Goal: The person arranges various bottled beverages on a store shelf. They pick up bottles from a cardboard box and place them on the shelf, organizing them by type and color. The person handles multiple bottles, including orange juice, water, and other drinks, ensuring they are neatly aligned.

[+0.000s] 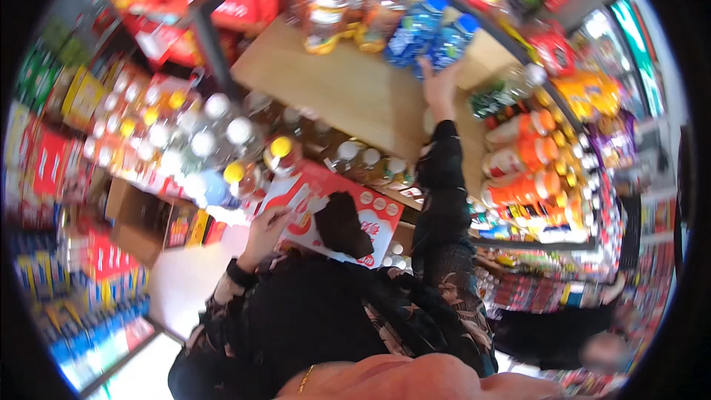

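My right arm stretches up to a wooden shelf [333, 74]. There my right hand [439, 87] closes on the lower part of a blue-labelled drink bottle with a blue cap [452, 43]. A second blue-capped bottle [416, 28] stands against it on the left. In front of my torso is a red and white cardboard carton [380, 211] with a dark, ragged opening in its top; its contents are hidden. My left hand [265, 238], a black band on its wrist, is at the carton's left edge with fingers curled; motion blur softens them.
Yellow-capped bottles [326, 11] stand left of the blue ones. Many white-capped bottles [200, 141] crowd the left, and orange-capped bottles [522, 154] line the right. A dark metal shelf post [215, 52] rises at the left. Another person in black [555, 333] is at the lower right.
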Motion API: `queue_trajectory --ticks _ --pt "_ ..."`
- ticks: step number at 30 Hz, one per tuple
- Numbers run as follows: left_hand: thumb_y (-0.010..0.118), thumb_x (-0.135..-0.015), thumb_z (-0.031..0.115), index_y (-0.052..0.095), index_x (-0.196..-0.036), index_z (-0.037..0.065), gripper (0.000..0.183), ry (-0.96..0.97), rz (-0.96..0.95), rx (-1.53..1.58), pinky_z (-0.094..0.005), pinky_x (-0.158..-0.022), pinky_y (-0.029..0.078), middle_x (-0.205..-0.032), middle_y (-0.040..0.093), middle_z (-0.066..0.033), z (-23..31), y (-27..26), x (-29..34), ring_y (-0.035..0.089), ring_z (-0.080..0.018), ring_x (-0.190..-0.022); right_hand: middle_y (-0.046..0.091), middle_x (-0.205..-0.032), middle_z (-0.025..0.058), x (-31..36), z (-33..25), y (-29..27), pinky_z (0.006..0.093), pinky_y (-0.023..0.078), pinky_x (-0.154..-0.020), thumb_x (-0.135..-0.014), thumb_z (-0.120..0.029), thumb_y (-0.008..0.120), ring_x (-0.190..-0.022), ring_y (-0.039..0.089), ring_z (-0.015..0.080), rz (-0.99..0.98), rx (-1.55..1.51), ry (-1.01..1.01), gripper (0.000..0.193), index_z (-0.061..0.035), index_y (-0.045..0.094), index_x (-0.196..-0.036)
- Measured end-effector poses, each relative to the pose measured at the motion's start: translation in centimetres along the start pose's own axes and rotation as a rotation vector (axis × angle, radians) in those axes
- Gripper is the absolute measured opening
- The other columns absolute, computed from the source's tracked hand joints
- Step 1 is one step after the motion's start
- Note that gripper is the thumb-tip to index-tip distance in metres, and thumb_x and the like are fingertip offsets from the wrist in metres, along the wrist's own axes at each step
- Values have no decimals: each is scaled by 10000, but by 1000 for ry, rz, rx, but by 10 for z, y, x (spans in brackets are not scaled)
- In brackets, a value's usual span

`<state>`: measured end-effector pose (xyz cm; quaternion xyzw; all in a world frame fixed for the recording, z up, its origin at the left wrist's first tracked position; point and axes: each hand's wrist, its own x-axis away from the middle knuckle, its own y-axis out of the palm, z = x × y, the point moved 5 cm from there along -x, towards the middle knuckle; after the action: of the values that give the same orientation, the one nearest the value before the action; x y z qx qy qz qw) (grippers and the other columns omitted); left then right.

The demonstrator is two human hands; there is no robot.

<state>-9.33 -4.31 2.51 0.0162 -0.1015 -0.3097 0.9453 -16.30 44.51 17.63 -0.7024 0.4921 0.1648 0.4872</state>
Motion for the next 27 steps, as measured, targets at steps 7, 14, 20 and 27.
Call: queue_trajectory --ticks 7,14,20,27 --pt "631 -945 102 606 -1038 -11 148 21 137 -127 -235 -738 490 -896 660 -46 -3 -20 17 620 -96 -841 439 -1352 260 -1 -3 1 413 378 -1046 -815 -312 807 -1227 474 313 -148 -163 22 978 99 185 -1448" --pt "652 -907 34 497 -1246 14 373 85 373 -125 -295 -863 509 -1190 587 -92 -12 -41 33 619 -177 -1048 603 -1223 131 134 -155 -42 328 497 -908 -917 -118 681 -1086 595 181 -604 -660 24 674 -32 326 -1483" --pt "659 -881 -3 205 -1521 38 786 311 497 -195 -421 -1114 344 -1516 335 -157 -10 -38 32 361 -271 -1398 443 -1407 220 241 -213 29 355 420 -1049 -769 -158 825 -1273 500 251 -908 -800 -20 940 49 235 -1470" --pt "712 -875 89 156 -1516 -2 853 315 551 -314 -436 -1100 364 -1402 331 -187 -9 -35 20 387 -310 -1333 521 -1260 220 247 -228 37 382 434 -1020 -702 -164 830 -1195 545 333 -909 -860 77 833 32 343 -1349"
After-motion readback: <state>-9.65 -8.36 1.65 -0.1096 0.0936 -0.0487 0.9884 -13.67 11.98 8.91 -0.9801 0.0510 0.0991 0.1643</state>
